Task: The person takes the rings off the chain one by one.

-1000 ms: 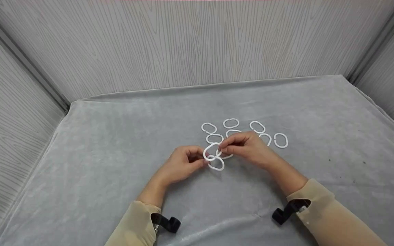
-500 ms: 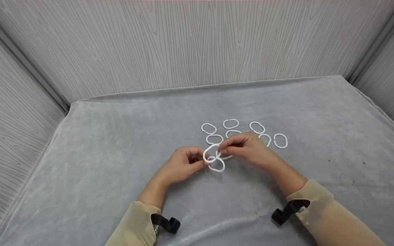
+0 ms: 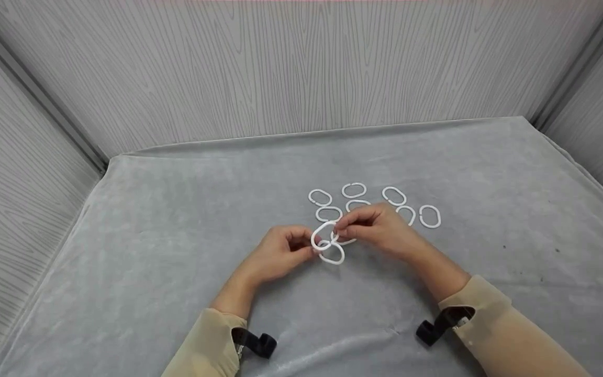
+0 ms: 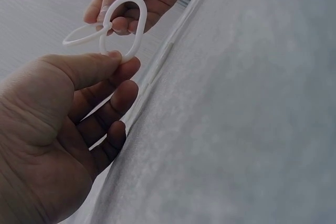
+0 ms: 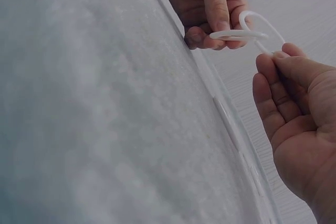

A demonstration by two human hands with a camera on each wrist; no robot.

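Two white oval curtain rings hang linked through each other between my hands, above the grey cloth. My left hand [image 3: 283, 250] pinches the lower ring [image 4: 142, 17] at one end between thumb and index finger. With thumb and fingertips, my right hand [image 3: 380, 228] holds the upper ring [image 5: 247, 18], which tilts up in the head view. Part of each ring is covered by the fingers. Another curtain ring [image 3: 350, 242] shows partly from under the right hand.
Several loose curtain rings lie behind and right of the hands, among them one at the left [image 3: 320, 190] and one at the far right [image 3: 440, 215]. Grey cloth [image 3: 186, 209] covers the table. Pale wood-patterned panels [image 3: 301, 68] stand behind and at both sides.
Almost nothing differs; the lower ring sits very slightly lower than a second ago. Both hands keep their places and their hold.
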